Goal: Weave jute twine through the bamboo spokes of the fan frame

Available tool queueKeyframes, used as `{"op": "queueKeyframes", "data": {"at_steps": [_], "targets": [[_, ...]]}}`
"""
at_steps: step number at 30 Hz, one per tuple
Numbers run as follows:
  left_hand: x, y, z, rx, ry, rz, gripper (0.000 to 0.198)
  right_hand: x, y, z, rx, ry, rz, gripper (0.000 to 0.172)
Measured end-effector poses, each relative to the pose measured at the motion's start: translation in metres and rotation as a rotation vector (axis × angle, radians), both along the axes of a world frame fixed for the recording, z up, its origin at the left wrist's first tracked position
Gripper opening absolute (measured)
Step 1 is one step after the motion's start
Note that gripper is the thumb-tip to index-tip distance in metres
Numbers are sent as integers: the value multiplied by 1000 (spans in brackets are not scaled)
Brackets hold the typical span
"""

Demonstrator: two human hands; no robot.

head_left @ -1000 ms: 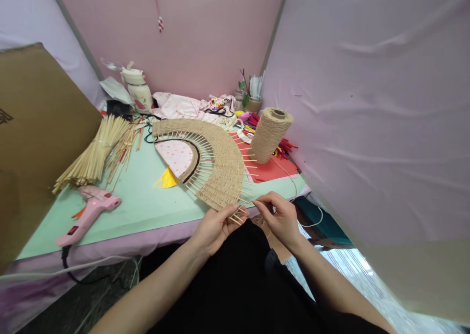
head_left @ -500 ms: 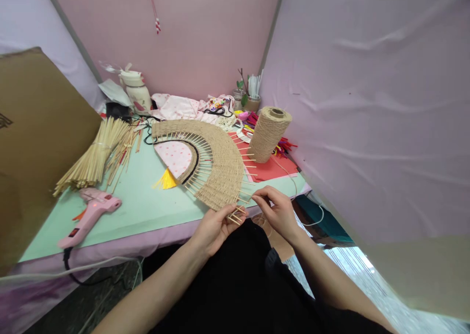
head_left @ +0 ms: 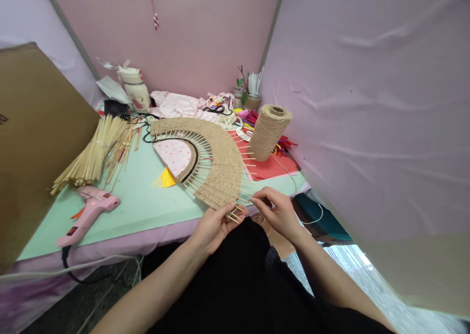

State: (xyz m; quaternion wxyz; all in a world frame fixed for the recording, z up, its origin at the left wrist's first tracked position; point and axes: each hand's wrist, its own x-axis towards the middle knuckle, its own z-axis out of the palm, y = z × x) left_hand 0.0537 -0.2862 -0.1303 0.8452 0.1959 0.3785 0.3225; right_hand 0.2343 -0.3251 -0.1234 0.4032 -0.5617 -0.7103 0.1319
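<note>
A half-round woven fan [head_left: 223,162] of jute twine on thin bamboo sticks lies partly on the table and juts over its front edge. My left hand [head_left: 216,226] is closed on its lower end, thumb on top beside the bare stick tips. Just right of the fan's rim, my right hand [head_left: 277,209] pinches a strand of jute twine, only barely visible at the fingertips. A large spool of jute twine [head_left: 269,133] stands behind on red paper [head_left: 273,170]. Pink dotted fabric [head_left: 174,155] with black cord fills the fan's inner part, and a yellow tassel [head_left: 167,177] hangs there.
On the left lie a pink glue gun [head_left: 90,214], a bundle of bamboo sticks [head_left: 91,153] and a cardboard sheet [head_left: 40,143]. Behind stand a white bottle [head_left: 135,89] and a small potted plant [head_left: 242,89]. A white cable [head_left: 73,270] runs along the table's front.
The view has shifted very slightly. Both hands keep almost the same place and grip, with the right hand still by the fan's rim.
</note>
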Motion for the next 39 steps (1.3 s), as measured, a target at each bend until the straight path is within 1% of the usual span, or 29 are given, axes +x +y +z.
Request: {"op": "queueKeyframes", "data": {"at_steps": [2,4,7,9,11,14,16,19,22,25,27,29,31,34,37,39], "targets": [[-1,0,0,-2,9,1,14,-4,4,-2,12,8,-10,16],[-1,0,0,-4,11,-7,14,-4,7,-5,-3,16,-60,16],[-1,0,1,-15,11,-7,13,2,2,-9,-90,21,-117,17],[0,1,1,-19,11,-1,13,7,-4,-7,-161,7,-88,19],[0,1,0,-21,10,5,12,9,-9,-2,-195,2,-30,19],[0,1,-1,-16,3,-1,12,7,-9,6,-154,70,5,19],[-1,1,-2,-5,0,-9,13,2,-3,6,-85,133,-47,19],[-3,1,-1,4,3,0,13,-5,5,-5,1,167,-169,19],[-4,0,1,0,4,3,13,-8,4,-20,24,161,-251,19],[-5,-1,3,-5,-4,11,14,-8,1,-29,-35,211,-242,20],[-5,-1,4,-7,-8,16,13,-9,2,-29,-89,265,-206,21],[-6,-2,3,-8,-9,12,12,-10,7,-27,-92,291,-202,21],[-7,-2,1,-11,-13,2,12,-13,14,-24,-35,266,-239,21],[-10,-3,-3,-20,-38,-6,14,-18,21,-23,68,158,-278,22],[-15,-3,-9,-34,-66,-27,19,-18,24,-26,124,14,-263,21],[-20,-2,-12,-39,-59,-38,19,-17,24,-28,131,-85,-244,22]]}}
